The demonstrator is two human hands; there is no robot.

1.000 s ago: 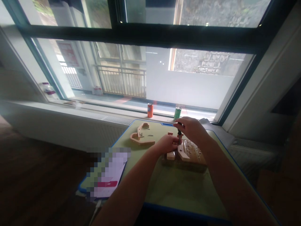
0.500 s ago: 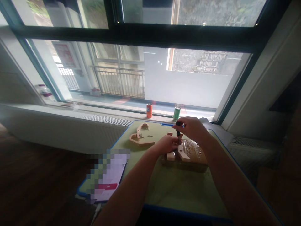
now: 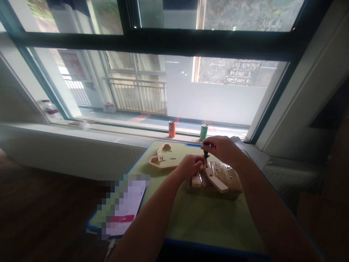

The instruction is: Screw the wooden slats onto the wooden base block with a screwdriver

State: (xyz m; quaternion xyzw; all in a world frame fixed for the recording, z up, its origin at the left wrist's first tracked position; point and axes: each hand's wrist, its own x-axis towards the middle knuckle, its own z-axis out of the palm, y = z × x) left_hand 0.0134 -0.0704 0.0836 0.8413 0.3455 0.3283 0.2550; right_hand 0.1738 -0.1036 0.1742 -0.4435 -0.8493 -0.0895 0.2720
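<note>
Over the angled wooden piece, a screwdriver is clamped in right hand fingers — left hand fingers are curled, hold indiscernible.

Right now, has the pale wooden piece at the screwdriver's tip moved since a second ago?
Yes. Judged against the green can, the near end of the pale wooden piece has shifted right and toward the camera.
</note>
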